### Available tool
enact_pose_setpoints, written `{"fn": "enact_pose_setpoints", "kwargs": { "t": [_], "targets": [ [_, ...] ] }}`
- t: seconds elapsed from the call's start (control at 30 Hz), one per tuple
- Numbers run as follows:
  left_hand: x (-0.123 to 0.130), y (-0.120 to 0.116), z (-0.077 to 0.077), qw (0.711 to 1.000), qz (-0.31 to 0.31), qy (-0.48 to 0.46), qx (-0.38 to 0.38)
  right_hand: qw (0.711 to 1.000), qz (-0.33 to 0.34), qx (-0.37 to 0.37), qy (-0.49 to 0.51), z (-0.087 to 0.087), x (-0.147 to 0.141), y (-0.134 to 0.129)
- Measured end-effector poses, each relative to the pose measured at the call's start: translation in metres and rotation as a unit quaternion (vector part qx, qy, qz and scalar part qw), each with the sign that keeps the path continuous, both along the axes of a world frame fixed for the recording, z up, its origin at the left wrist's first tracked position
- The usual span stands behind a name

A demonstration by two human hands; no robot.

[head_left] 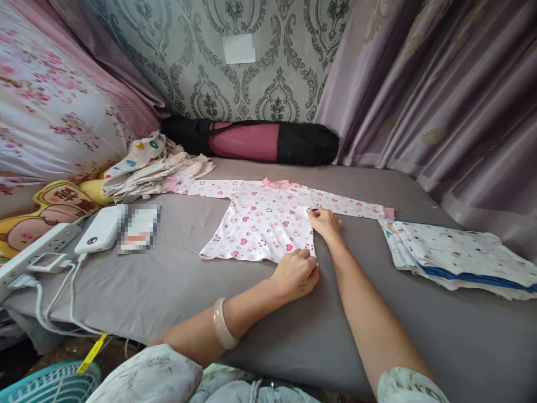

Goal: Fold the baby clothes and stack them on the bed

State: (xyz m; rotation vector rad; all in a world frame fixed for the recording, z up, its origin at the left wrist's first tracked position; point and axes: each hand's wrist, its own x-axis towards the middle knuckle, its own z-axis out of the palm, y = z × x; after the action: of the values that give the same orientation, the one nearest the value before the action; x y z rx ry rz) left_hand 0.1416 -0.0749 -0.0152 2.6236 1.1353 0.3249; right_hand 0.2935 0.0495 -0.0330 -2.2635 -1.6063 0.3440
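A small white long-sleeved shirt (264, 224) with pink hearts and flowers lies spread flat, its pink collar away from me and both sleeves stretched out sideways. My left hand (297, 274), with a pale bangle (224, 324) on its wrist, is closed on the shirt's lower right corner. Higher up the same side edge, just below the right sleeve, my right hand (325, 225) pinches the fabric between thumb and fingers. The fingertips of my left hand are partly hidden from view.
Folded clothes (465, 252) are stacked at the right. Crumpled clothes (155, 168) lie at the back left, near a power strip (39, 252) and a white power bank (100, 229) with cables. A black and pink roll bag (251, 141) rests along the wall. A teal basket (54, 380) stands below.
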Motion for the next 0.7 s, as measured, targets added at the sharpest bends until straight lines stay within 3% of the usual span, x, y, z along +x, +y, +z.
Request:
{"fn": "enact_pose_setpoints", "kwargs": {
  "t": [0.1,0.3,0.5,0.6,0.67,0.7],
  "targets": [
    [0.001,-0.001,-0.003,0.999,0.004,-0.024,0.036,1.0,-0.021,0.009,0.014,0.002,-0.007,0.003],
    [-0.001,0.002,-0.006,0.998,0.013,-0.068,0.01,0.995,-0.011,0.075,-0.065,-0.001,-0.013,0.002],
    [0.0,0.0,-0.005,0.998,-0.019,-0.058,0.001,0.986,0.022,0.104,-0.129,0.0,-0.015,-0.008],
    [-0.007,0.006,0.006,0.996,-0.037,-0.064,-0.04,0.973,0.073,0.156,-0.153,0.007,-0.024,-0.014],
    [-0.022,0.019,0.015,0.994,0.013,-0.082,-0.074,0.967,0.151,0.165,-0.125,0.011,-0.036,-0.018],
    [-0.033,0.027,0.018,0.991,0.066,-0.092,-0.076,0.963,0.198,0.152,-0.102,0.012,-0.044,-0.022]
  ]
}}
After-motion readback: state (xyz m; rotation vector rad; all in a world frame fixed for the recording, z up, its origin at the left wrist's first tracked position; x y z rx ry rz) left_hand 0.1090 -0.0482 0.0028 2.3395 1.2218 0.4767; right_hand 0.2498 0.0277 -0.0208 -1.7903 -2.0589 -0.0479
